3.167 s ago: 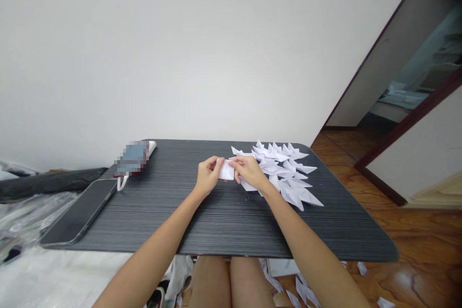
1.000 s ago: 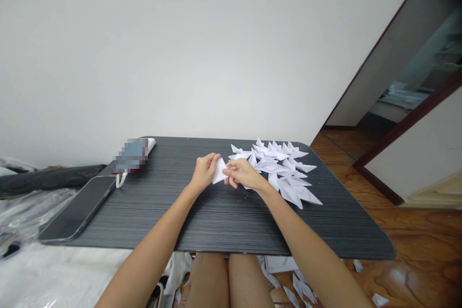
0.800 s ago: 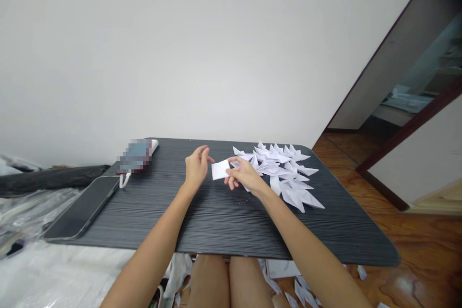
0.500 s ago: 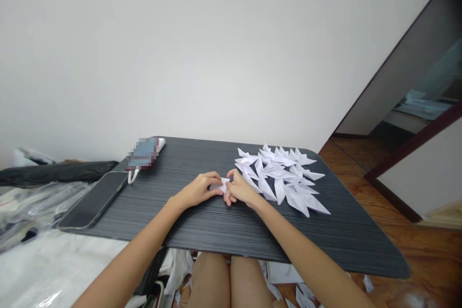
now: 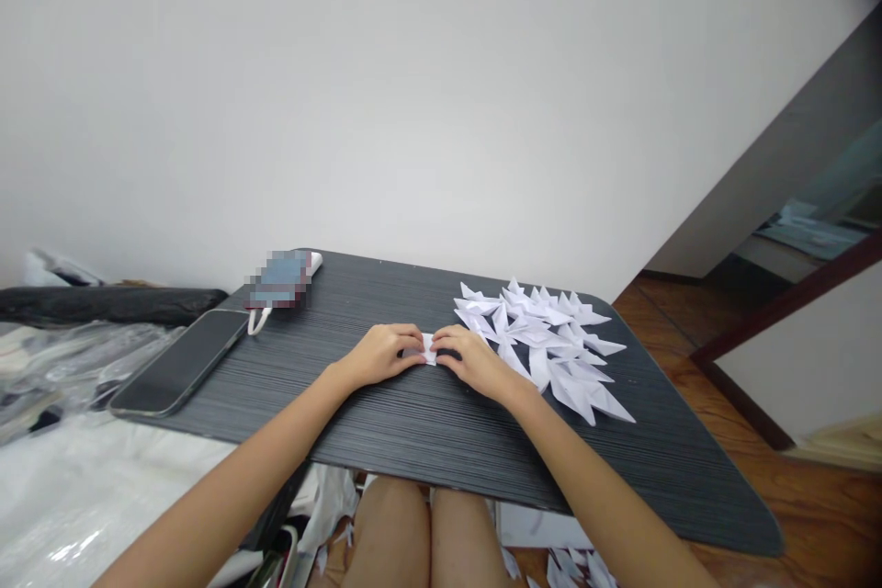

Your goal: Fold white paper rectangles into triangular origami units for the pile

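Note:
A small folded piece of white paper [image 5: 429,349] lies between my hands at the middle of the dark table [image 5: 386,427]. My left hand [image 5: 378,355] pinches its left side, thumb nearer me and fingers beyond. On the opposite side, my right hand [image 5: 475,360] grips the paper in the same way, fingers curved. Both hands cover part of the paper, so its full shape is hidden. Just right of my right hand spreads a pile of folded white paper pieces [image 5: 551,340] with pointed tips.
A black phone [image 5: 179,363] lies at the table's left edge. Behind it, a second device [image 5: 281,280] with a white cable [image 5: 259,322] sits propped up. The white wall [image 5: 427,110] rises behind the table. Paper scraps [image 5: 575,567] lie on the floor.
My right hand has turned from curled, bent fingers to a thumb-and-finger grip on the paper's right side. My left hand keeps its hold. The view has tilted slightly.

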Available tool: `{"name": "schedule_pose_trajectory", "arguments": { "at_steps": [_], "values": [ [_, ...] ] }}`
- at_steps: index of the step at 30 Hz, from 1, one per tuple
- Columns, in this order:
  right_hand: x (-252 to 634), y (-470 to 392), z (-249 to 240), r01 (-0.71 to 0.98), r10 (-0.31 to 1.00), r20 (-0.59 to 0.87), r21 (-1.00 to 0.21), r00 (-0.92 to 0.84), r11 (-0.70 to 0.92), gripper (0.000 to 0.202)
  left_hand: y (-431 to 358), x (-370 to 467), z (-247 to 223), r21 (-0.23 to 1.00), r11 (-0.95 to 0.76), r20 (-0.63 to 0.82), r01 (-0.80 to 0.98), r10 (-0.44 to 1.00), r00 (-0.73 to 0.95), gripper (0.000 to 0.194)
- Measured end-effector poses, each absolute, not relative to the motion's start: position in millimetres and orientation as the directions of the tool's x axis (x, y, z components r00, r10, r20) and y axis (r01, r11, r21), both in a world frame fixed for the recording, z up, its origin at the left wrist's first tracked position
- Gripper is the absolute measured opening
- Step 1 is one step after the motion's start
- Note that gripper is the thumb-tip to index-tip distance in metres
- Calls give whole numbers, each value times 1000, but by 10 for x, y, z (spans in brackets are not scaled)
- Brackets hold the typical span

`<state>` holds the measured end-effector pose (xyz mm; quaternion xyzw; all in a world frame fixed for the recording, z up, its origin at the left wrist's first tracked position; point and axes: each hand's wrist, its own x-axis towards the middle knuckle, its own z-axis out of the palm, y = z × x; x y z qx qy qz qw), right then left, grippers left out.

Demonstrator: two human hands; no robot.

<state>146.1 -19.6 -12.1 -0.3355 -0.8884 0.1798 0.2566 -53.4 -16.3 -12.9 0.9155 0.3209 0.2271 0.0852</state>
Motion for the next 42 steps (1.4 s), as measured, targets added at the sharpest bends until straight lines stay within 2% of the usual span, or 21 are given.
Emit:
{"name": "schedule_pose_trajectory", "arguments": {
  "at_steps": [4, 6, 12, 20, 25, 27, 31, 35, 42],
  "values": [
    [1432, -154, -120, 490, 678, 330, -497, -657, 716, 16, -192, -526, -157, 177, -793, 402, 583, 599, 693, 26],
    [1417, -136, -114, 490, 681, 341, -498, -648, 715, 15, -193, -530, -179, 157, -798, 420, 581, 587, 692, 26],
    [1348, -107, -172, 510, 728, 366, -534, -579, 674, 12, -257, -577, -199, 233, -799, 432, 554, 595, 677, 23],
    [1327, -124, -242, 556, 798, 364, -578, -481, 598, 11, -274, -642, -201, 306, -682, 431, 665, 722, 542, 21],
    [1287, -103, -255, 632, 840, 338, -554, -424, 542, 12, -170, -620, -256, 377, -590, 390, 714, 800, 456, 19],
    [1265, -74, -234, 679, 866, 293, -537, -406, 500, 13, -148, -598, -269, 395, -539, 370, 744, 835, 408, 16],
    [1225, 29, -144, 757, 900, 108, -504, -422, 415, 16, -141, -554, -274, 396, -473, 356, 787, 869, 343, 13],
    [1181, 130, -45, 841, 912, -48, -409, -407, 354, 16, -140, -510, -260, 363, -453, 355, 814, 875, 328, 13],
    [1097, 146, 58, 922, 930, -151, -255, -336, 292, 18, -105, -474, -250, 333, -389, 288, 859, 909, 300, 7]
  ]
}}
